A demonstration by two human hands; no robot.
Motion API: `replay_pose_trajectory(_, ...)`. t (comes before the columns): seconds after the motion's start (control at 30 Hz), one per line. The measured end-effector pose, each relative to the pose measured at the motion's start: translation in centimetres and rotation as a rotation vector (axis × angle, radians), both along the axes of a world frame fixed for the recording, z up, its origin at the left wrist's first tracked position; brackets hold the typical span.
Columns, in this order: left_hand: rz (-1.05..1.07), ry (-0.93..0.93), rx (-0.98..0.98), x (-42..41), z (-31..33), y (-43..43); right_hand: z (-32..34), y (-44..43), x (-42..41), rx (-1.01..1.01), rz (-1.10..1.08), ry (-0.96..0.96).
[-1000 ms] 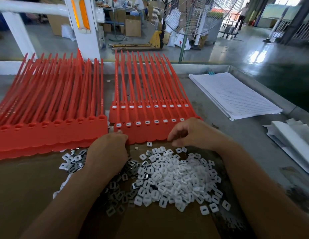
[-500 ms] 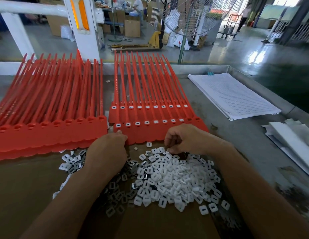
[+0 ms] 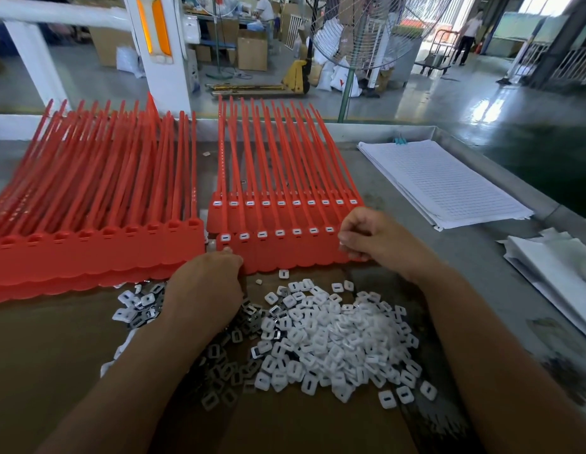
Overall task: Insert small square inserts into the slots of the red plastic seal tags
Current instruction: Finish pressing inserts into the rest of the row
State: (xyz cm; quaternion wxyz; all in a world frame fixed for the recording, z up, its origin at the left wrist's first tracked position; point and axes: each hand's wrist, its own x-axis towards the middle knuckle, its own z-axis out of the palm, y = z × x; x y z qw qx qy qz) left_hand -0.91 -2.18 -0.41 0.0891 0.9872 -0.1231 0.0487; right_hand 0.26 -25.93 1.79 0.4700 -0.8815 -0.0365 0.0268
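Two rows of red seal tags (image 3: 278,247) lie ahead of me, their slots filled with white inserts except at the near row's right end. My right hand (image 3: 373,239) hovers over that right end with fingers curled; an insert in its fingertips is not visible. My left hand (image 3: 206,283) rests on the near edge of the tag row, fingers curled down onto the red plastic. A heap of small white square inserts (image 3: 334,335) lies on brown cardboard (image 3: 55,355) just below both hands.
A larger stack of red tags (image 3: 88,237) without inserts lies to the left. A pad of lined paper (image 3: 448,181) and loose white sheets (image 3: 553,267) lie at the right. Beyond the table's far rim is a factory floor with a fan stand and a pallet jack.
My right hand went down to the insert heap, then rose up and right to the right end of the near tag row. My left hand stayed on the tags.
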Motion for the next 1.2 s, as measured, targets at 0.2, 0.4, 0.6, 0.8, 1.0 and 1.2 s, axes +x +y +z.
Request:
replay_pose_trajectory(0.2,0.009,0.01,0.003,0.0,0.0,-0.2,-0.3,-2.0,0.6,0.035,-0.271,-0.097)
replay_pose_trajectory(0.4,0.014,0.017,-0.005,-0.1,0.0,-0.1,-0.8,-3.1,1.4,0.06,-0.402,-0.156)
replay_pose_trajectory(0.6,0.022,0.048,-0.002,0.1,0.0,-0.1,-1.9,-3.3,2.9,-0.017,-0.406,-0.176)
replay_pose_trajectory(0.8,0.023,0.043,0.004,0.2,-0.1,-0.2,-3.1,-3.4,3.9,-0.087,-0.359,-0.152)
replay_pose_trajectory(1.0,0.018,0.027,0.003,0.2,-0.1,-0.2,-3.4,-3.7,4.5,-0.27,-0.304,-0.158)
replay_pose_trajectory(1.2,0.016,0.02,0.002,0.1,-0.1,-0.2,-3.5,-3.5,4.9,-0.364,-0.28,-0.155)
